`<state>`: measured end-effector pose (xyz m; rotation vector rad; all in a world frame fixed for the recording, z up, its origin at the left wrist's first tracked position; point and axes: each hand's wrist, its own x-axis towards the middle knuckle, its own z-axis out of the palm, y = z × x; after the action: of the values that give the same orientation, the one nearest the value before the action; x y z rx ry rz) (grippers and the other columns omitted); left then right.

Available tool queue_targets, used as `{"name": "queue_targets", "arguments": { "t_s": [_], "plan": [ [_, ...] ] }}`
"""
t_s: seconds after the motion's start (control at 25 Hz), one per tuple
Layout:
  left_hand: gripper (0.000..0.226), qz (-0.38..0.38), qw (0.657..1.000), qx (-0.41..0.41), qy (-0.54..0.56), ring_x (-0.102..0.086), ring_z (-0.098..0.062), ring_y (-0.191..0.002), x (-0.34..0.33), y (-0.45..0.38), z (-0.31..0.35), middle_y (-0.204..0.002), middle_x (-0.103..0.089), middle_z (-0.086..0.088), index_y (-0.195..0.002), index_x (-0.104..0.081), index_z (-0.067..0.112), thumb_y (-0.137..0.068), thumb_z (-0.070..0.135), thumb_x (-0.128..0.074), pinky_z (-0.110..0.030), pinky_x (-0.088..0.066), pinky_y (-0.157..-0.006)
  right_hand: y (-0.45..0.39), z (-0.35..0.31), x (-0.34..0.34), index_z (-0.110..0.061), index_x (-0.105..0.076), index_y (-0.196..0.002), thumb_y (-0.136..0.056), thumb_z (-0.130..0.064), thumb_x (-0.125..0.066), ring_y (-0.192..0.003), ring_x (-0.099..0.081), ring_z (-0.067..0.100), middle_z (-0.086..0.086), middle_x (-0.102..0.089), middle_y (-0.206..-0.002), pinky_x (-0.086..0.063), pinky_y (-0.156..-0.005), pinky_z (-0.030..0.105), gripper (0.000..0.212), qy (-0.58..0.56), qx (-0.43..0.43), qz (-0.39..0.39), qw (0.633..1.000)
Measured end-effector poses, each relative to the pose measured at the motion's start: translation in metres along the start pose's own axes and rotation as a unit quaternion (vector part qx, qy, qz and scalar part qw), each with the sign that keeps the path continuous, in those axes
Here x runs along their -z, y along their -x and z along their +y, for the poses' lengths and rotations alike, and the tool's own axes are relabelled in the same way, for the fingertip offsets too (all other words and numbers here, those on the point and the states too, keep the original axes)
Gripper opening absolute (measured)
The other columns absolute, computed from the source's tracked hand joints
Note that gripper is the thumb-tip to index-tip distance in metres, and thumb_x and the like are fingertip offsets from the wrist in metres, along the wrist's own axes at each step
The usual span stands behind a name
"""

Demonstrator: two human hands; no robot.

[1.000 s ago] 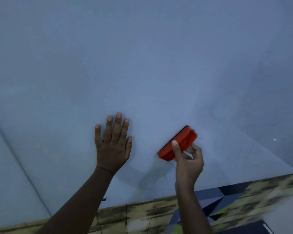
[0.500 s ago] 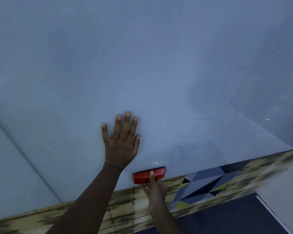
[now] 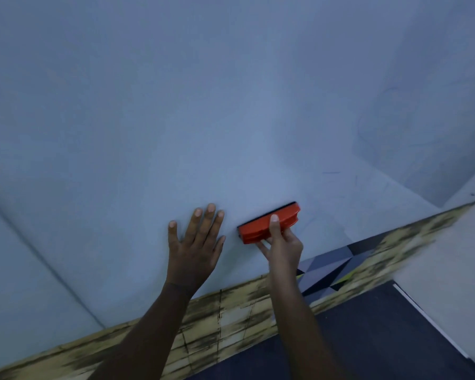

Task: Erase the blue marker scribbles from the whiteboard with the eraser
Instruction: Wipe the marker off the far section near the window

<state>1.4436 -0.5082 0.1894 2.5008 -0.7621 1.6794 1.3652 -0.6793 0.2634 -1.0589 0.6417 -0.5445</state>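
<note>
Right hand (image 3: 281,246), gripping the eraser (image 3: 269,222), has swept it up from the whiteboard's (image 3: 148,119) near edge; left hand (image 3: 195,242) stays flat, fingers spread. Faint blue strokes (image 3: 331,172) remain far right.

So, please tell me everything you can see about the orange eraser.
The eraser is an oblong block with an orange-red, plastic-looking body and a thin dark pad along its far edge, facing the whiteboard. It lies tilted, its right end higher, low on the board just right of the flat left hand. The right hand grips it, thumb over the top and fingers below.
</note>
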Motion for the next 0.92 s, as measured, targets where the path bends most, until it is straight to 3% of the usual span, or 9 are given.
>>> {"name": "queue_targets", "arguments": {
  "t_s": [0.12, 0.24, 0.36, 0.56, 0.64, 0.72, 0.84, 0.92],
  "plan": [
    [0.074, -0.019, 0.999, -0.036, 0.011, -0.007, -0.023, -0.165, 0.004, 0.025, -0.015, -0.178, -0.012, -0.005, -0.168, -0.025, 0.015, -0.107, 0.043, -0.055, -0.055, -0.005, -0.13, 0.002, 0.073, 0.003, -0.012, -0.071, -0.109, -0.098, -0.029, -0.071, -0.096, -0.073, 0.028, 0.013, -0.074, -0.108, -0.064, -0.072, 0.039, 0.02, 0.013, -0.093, 0.033, 0.995],
    [0.071, -0.042, 0.997, -0.059, 0.029, -0.007, -0.023, -0.165, 0.01, 0.041, -0.027, -0.178, -0.013, -0.005, -0.168, -0.025, 0.014, -0.108, 0.038, -0.052, -0.052, -0.005, -0.13, 0.009, 0.153, 0.014, 0.002, -0.061, -0.127, -0.1, -0.022, -0.068, -0.096, -0.07, 0.034, 0.023, -0.07, -0.116, -0.064, -0.073, 0.045, 0.037, -0.003, -0.273, 0.025, 0.962],
    [0.07, -0.075, 0.994, -0.073, 0.033, -0.009, -0.023, -0.165, 0.016, 0.058, -0.035, -0.177, -0.017, -0.005, -0.168, -0.026, 0.013, -0.107, 0.034, -0.053, -0.052, -0.005, -0.13, 0.012, 0.188, 0.022, 0.005, -0.055, -0.137, -0.103, -0.022, -0.064, -0.101, -0.068, 0.036, 0.025, -0.066, -0.122, -0.063, -0.059, 0.039, 0.045, -0.045, -0.306, 0.018, 0.951],
    [0.08, -0.113, 0.988, -0.093, 0.048, -0.016, -0.022, -0.163, 0.026, 0.073, -0.049, -0.177, -0.018, -0.004, -0.168, -0.026, 0.013, -0.1, 0.028, -0.065, -0.051, -0.003, -0.132, 0.015, 0.159, 0.011, -0.002, -0.063, -0.126, -0.098, -0.029, -0.07, -0.096, -0.071, 0.03, 0.019, -0.072, -0.115, -0.064, -0.065, 0.036, 0.04, -0.056, -0.235, 0.033, 0.97],
    [0.093, -0.133, 0.986, -0.089, 0.052, -0.015, -0.023, -0.163, 0.031, 0.074, -0.049, -0.177, -0.018, -0.005, -0.168, -0.025, 0.012, -0.092, 0.021, -0.077, -0.052, -0.002, -0.132, 0.021, 0.128, -0.004, -0.012, -0.07, -0.115, -0.096, -0.029, -0.073, -0.1, -0.072, 0.03, 0.016, -0.074, -0.115, -0.064, -0.071, 0.038, 0.025, -0.059, -0.146, 0.053, 0.986],
    [0.104, -0.156, 0.983, -0.076, 0.062, -0.015, -0.024, -0.164, 0.036, 0.08, -0.048, -0.177, -0.019, -0.005, -0.168, -0.023, 0.01, -0.084, 0.019, -0.085, -0.053, -0.002, -0.132, 0.037, 0.099, -0.021, -0.018, -0.074, -0.115, -0.095, -0.031, -0.075, -0.104, -0.074, 0.028, 0.01, -0.076, -0.114, -0.065, -0.079, 0.042, 0.025, -0.061, -0.046, 0.031, 0.997],
    [0.09, -0.158, 0.983, -0.076, 0.049, -0.01, -0.025, -0.164, 0.043, 0.091, -0.046, -0.178, -0.014, -0.006, -0.169, -0.018, 0.007, -0.093, 0.011, -0.067, -0.055, -0.004, -0.132, 0.057, 0.082, -0.041, -0.018, -0.073, -0.125, -0.095, -0.035, -0.075, -0.102, -0.075, 0.02, 0.007, -0.076, -0.111, -0.064, -0.082, 0.04, 0.034, -0.041, 0.041, -0.023, 0.998],
    [0.077, -0.156, 0.984, -0.065, 0.061, -0.012, -0.025, -0.164, 0.047, 0.099, -0.045, -0.178, -0.013, -0.007, -0.168, -0.02, 0.006, -0.097, 0.005, -0.051, -0.055, -0.006, -0.132, 0.06, 0.086, -0.04, -0.019, -0.073, -0.125, -0.095, -0.037, -0.074, -0.103, -0.075, 0.021, 0.008, -0.076, -0.112, -0.064, -0.082, 0.04, 0.035, -0.031, 0.049, -0.023, 0.998]
  ]
}}
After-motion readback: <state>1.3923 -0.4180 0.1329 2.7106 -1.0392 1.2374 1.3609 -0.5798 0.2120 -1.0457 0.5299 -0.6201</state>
